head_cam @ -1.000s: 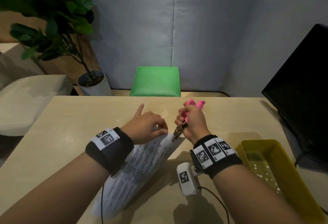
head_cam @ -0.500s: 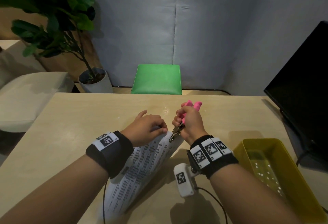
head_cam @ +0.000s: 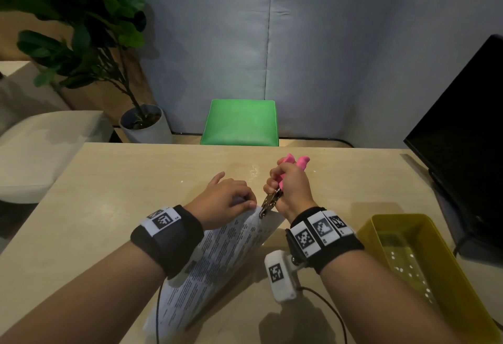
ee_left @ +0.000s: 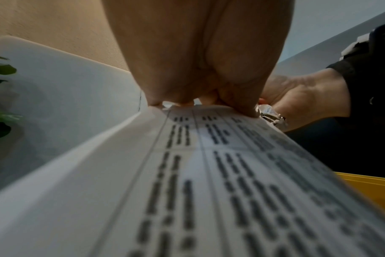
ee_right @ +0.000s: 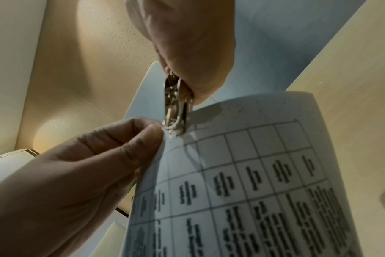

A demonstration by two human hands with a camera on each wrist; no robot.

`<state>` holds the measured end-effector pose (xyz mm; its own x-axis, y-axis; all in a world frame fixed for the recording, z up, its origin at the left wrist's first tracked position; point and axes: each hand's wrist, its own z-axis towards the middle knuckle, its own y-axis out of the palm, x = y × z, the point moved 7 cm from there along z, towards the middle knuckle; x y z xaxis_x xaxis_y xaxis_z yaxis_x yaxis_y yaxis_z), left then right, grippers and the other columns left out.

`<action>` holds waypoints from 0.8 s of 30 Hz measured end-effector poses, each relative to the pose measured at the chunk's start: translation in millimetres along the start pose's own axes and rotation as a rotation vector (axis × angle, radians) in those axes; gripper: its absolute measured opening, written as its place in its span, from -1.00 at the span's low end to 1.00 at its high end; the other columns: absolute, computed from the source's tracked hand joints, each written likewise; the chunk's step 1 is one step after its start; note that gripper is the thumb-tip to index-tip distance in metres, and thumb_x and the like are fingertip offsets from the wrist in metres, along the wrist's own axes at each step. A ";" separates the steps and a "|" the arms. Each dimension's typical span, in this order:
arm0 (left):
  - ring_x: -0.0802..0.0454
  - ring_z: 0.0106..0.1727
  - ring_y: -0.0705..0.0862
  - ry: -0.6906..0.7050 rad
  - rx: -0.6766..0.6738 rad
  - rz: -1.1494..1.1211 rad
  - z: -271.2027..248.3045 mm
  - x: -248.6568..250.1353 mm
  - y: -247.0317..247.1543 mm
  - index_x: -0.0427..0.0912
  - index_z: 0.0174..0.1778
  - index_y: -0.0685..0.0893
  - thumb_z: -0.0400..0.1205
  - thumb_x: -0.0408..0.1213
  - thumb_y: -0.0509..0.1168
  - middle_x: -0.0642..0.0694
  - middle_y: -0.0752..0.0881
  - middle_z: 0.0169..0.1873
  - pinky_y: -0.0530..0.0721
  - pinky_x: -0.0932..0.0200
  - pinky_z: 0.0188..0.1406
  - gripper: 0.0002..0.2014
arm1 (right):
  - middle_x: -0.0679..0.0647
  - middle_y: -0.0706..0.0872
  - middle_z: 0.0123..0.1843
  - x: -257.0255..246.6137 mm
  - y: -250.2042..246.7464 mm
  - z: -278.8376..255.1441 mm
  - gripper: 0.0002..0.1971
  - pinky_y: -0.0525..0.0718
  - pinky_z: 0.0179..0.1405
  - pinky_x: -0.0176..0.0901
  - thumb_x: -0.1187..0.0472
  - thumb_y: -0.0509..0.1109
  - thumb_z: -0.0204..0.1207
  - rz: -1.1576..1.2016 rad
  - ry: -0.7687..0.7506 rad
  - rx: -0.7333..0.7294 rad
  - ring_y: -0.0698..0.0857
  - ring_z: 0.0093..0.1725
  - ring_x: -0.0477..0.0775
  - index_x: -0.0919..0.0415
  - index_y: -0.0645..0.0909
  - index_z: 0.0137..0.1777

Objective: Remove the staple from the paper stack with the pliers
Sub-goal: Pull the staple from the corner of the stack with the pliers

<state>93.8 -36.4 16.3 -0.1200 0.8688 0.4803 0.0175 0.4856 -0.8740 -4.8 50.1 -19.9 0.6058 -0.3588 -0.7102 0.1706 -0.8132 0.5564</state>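
A printed paper stack (head_cam: 217, 251) lies slanted on the table, its far corner lifted. My left hand (head_cam: 226, 202) pinches that corner (ee_right: 165, 139) between thumb and fingers. My right hand (head_cam: 292, 187) grips the pink-handled pliers (head_cam: 295, 162), held upright with the metal nose (head_cam: 268, 204) pointing down at the corner. In the right wrist view the pliers nose (ee_right: 175, 111) touches the paper edge right beside my left thumb (ee_right: 143, 139). The staple itself is too small to make out. The left wrist view shows the paper stack (ee_left: 209, 173) and the pliers tip (ee_left: 273, 117).
A yellow plastic bin (head_cam: 424, 267) stands on the table at the right. A black monitor (head_cam: 462, 125) stands at the far right edge. Beyond the table are a green stool (head_cam: 241, 123) and a potted plant (head_cam: 144, 123). A wrist camera cable (head_cam: 326, 305) trails over the table front.
My left index finger has curled down onto the paper corner. Both hands and the pliers stay at the corner, with only slight shifts.
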 end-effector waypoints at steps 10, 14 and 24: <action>0.16 0.16 0.60 -0.008 0.016 -0.019 3.4 -3.7 -1.4 0.04 -0.02 0.68 0.67 -0.08 0.22 0.20 0.63 -0.06 -0.10 -0.05 0.62 -0.86 | -0.02 0.35 -0.55 4.4 -1.5 0.2 -0.49 0.32 -0.72 -0.35 0.53 0.06 0.39 0.013 0.002 0.001 0.30 -0.70 -0.09 -0.03 0.07 0.17; 0.19 0.13 0.59 -0.007 0.010 -0.030 4.3 -3.2 1.3 0.04 -0.02 0.68 0.67 -0.09 0.22 0.21 0.62 -0.08 -0.09 -0.04 0.62 -0.86 | -0.04 0.35 -0.58 2.5 -1.4 -1.9 -0.54 0.31 -0.72 -0.36 0.53 0.06 0.41 0.000 0.001 -0.005 0.30 -0.70 -0.09 0.01 0.12 0.16; 0.24 0.04 0.56 -0.005 -0.004 -0.060 2.9 -2.7 9.8 0.03 -0.04 0.67 0.67 -0.10 0.23 0.22 0.59 -0.11 -0.06 -0.02 0.64 -0.87 | -0.05 0.34 -0.60 8.0 -5.7 -3.6 -0.61 0.30 -0.74 -0.35 0.52 0.06 0.45 -0.016 0.023 0.016 0.28 -0.72 -0.09 0.06 0.21 0.15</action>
<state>91.4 -34.3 6.2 -0.1259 0.8379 0.5312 0.0142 0.5369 -0.8435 1.9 53.5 -27.2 0.6208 -0.3349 -0.7089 0.1684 -0.8262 0.5377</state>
